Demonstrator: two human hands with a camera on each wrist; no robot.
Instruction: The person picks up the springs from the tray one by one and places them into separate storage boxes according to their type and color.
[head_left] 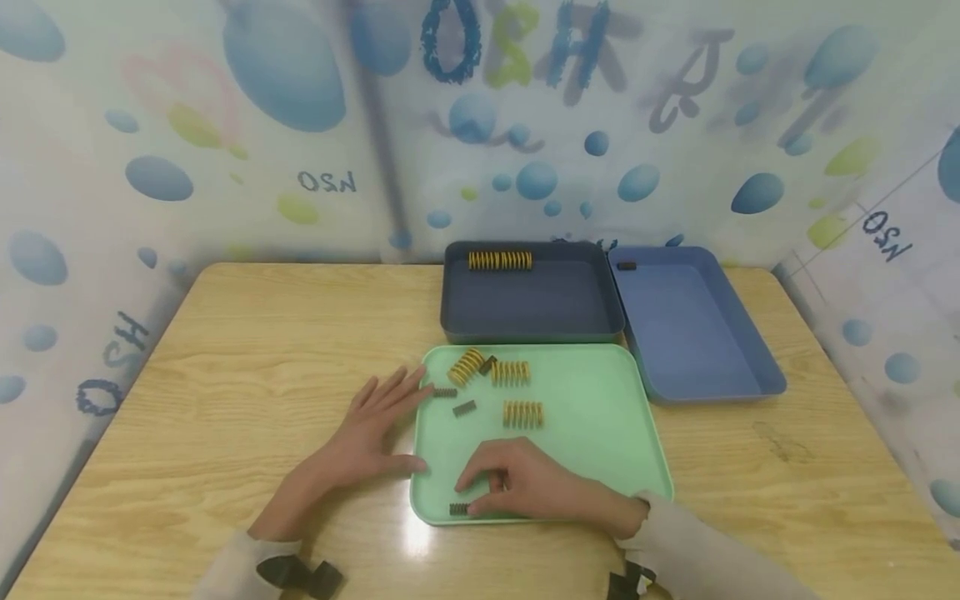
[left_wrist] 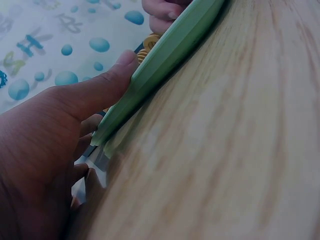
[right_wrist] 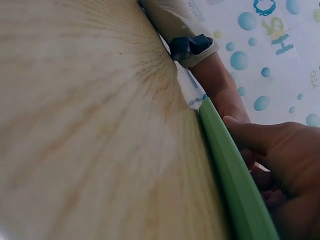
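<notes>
Pale green rectangular plastic tray point(head_left: 600, 408) sits lower centre of the head view on the light wooden tabletop point(head_left: 225, 350), long axis running toward the top of the frame. Left hand point(head_left: 371, 433) lies flat at the tray's left rim, fingers straight and spread, thumb against the edge. Right hand point(head_left: 517, 483) rests inside the tray's near edge, fingers curled over a small dark coil spring point(head_left: 459, 508) lying left-right at the lower-left corner; actual pinch cannot be told.
</notes>
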